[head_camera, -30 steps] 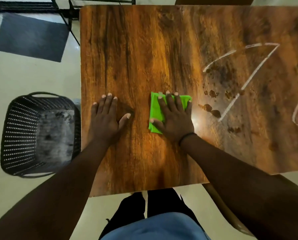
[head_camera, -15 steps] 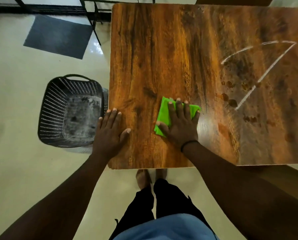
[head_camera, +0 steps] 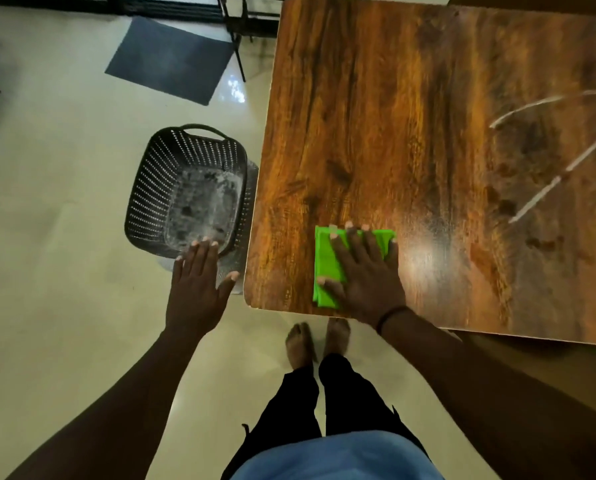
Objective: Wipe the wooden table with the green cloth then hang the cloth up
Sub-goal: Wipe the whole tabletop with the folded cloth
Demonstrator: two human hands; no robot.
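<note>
**Inspector:** Start with the biggest item on your feed.

**Operator:** I see the wooden table [head_camera: 410,133] filling the upper right of the frame, its near left corner close to centre. Pale streaks and dark spots mark the top at the far right edge of the picture.

**Inspector:** The floor?

**Operator:** A dark perforated basket [head_camera: 189,188] stands left of centre, just beside the table's left edge. A grey mat [head_camera: 170,58] lies in the upper left.

**Inspector:** Locate the cloth.

**Operator:** The green cloth [head_camera: 326,268] lies folded flat on the table, right of centre, close to the near edge.

**Inspector:** Hands?

**Operator:** My right hand [head_camera: 364,271] presses flat on the cloth, fingers straight and slightly spread, thumb out to the left across the green. A dark band circles that wrist. My left hand [head_camera: 196,289] is off the table, left of its corner, over the basket's near rim; fingers straight and together, thumb apart, holding nothing. I cannot tell whether it touches the basket.
</note>
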